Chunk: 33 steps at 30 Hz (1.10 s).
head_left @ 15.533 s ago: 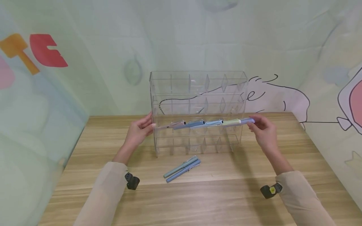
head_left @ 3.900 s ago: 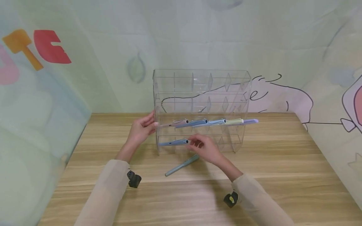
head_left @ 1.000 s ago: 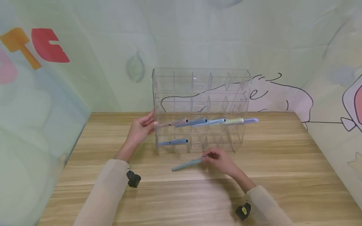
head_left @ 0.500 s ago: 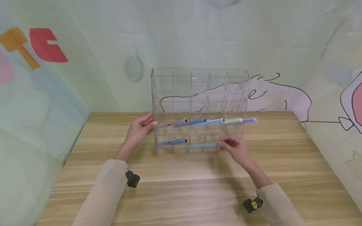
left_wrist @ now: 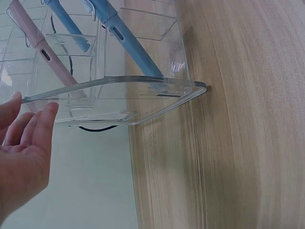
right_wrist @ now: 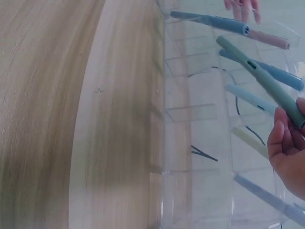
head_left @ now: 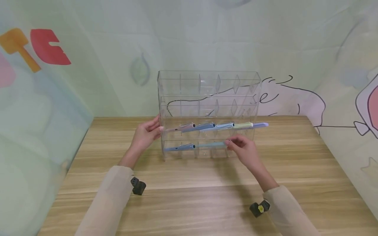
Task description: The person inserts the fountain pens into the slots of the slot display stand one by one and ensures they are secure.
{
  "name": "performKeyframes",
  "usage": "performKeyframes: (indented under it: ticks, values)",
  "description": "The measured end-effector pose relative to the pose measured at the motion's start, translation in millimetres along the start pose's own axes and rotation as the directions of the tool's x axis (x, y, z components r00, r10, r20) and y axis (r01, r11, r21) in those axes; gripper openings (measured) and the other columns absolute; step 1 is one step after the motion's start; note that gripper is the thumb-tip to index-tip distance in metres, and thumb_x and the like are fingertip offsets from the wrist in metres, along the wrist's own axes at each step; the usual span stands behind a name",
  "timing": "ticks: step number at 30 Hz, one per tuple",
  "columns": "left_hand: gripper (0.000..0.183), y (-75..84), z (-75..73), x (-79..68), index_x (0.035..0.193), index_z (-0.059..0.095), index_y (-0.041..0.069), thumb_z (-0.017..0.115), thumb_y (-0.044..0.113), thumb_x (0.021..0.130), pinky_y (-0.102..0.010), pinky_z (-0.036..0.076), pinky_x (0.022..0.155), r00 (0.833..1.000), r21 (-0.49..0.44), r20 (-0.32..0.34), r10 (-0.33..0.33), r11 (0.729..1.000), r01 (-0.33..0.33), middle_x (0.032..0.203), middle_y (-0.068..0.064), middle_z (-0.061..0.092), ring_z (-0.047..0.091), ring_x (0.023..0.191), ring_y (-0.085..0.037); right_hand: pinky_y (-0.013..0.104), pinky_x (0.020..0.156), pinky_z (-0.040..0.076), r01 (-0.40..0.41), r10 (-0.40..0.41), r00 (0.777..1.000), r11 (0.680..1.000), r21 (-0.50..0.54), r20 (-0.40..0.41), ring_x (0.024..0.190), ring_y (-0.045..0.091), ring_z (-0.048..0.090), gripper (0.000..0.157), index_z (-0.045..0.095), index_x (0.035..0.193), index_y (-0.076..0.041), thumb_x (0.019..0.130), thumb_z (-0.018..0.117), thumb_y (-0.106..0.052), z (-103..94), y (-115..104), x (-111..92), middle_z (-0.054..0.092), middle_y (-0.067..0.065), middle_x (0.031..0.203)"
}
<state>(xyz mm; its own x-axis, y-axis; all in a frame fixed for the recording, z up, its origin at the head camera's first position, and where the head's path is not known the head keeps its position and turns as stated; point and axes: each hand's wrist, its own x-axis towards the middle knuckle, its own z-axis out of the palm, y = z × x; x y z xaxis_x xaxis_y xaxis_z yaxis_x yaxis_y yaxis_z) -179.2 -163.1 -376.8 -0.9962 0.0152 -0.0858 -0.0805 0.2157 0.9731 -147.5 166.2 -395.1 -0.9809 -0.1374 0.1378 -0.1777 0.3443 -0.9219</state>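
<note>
A clear acrylic rack (head_left: 206, 95) with tiers of small compartments stands upright on the table. My left hand (head_left: 144, 135) pinches its left side panel, thumb at the front edge and fingers behind. My right hand (head_left: 246, 152) pinches a green pen (right_wrist: 259, 76) by its cap end, in front of the lowest tier. The pen lies nearly level, its other end pointing left. A blue pen (head_left: 180, 147) rests in that tier's left end. One tier up sit pink (head_left: 187, 126), blue (head_left: 203, 127), light blue (head_left: 224, 126), pale yellow-green (head_left: 243, 125) and lavender (head_left: 261, 125) pens.
The wood-grain table (head_left: 189, 203) stretches in front of the rack and to both sides. Behind it hangs a pale printed cloth (head_left: 103, 65) with cartoon drawings. Dark wrist cameras (head_left: 138, 186) sit on both sleeves.
The blue pen went into the lowest tier. My right hand then took the green pen off the table and raised it to that tier. My left hand keeps holding the rack.
</note>
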Motion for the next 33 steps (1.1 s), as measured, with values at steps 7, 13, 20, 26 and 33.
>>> performKeyframes:
  ticks: [7,13,20,26,33]
  values:
    - [0.049,-0.1,-0.2,-0.1,0.136,0.042,0.012,0.058,0.006,0.09,-0.024,0.052,0.079,1.0,0.0,-0.003,0.01,1.0,-0.01,0.13,-0.017,0.047,0.053,0.112,-0.025,0.027,0.062,0.055,-0.004,0.003,1.0,0.998,-0.063,-0.012,0.069,0.017,0.059,0.014,0.065,0.091,0.001,0.086,0.065,-0.012,23.4,0,8,0.063,0.011,0.08]
    - [0.049,-0.7,-0.3,0.4,0.136,0.043,0.015,0.058,0.007,0.09,-0.024,0.052,0.079,1.0,-0.006,-0.001,0.005,1.0,-0.005,0.131,-0.016,0.046,0.053,0.112,-0.025,0.023,0.059,0.051,0.028,-0.036,0.998,0.99,-0.137,-0.052,0.068,0.016,0.058,0.011,0.067,0.087,-0.001,0.084,0.067,-0.011,44.3,0,9,0.064,0.007,0.078]
    - [0.049,-0.4,-0.1,0.2,0.136,0.042,0.015,0.058,0.007,0.09,-0.024,0.052,0.079,1.0,-0.012,-0.002,-0.002,1.0,0.002,0.131,-0.015,0.047,0.053,0.112,-0.025,0.023,0.059,0.052,0.077,-0.091,0.992,0.985,-0.154,-0.082,0.067,0.017,0.058,0.008,0.067,0.084,0.001,0.082,0.068,-0.007,58.5,1,7,0.065,0.008,0.078]
    - [0.049,0.7,0.3,-0.6,0.135,0.043,0.015,0.058,0.006,0.089,-0.024,0.052,0.08,1.0,-0.015,-0.001,-0.003,1.0,0.003,0.131,-0.015,0.047,0.053,0.112,-0.025,0.025,0.058,0.052,0.097,-0.115,0.989,0.978,-0.185,-0.091,0.067,0.018,0.058,0.009,0.066,0.082,0.0,0.081,0.07,-0.008,64.3,-1,6,0.065,0.008,0.077]
    - [0.049,1.0,-0.2,-0.8,0.135,0.043,0.015,0.058,0.007,0.09,-0.026,0.052,0.08,1.0,0.005,-0.003,0.002,1.0,-0.002,0.131,-0.016,0.047,0.053,0.111,-0.026,0.025,0.059,0.05,0.064,-0.078,0.993,0.985,-0.16,-0.083,0.068,0.016,0.056,0.013,0.066,0.086,-0.001,0.083,0.069,-0.013,62.6,1,6,0.064,0.007,0.078]
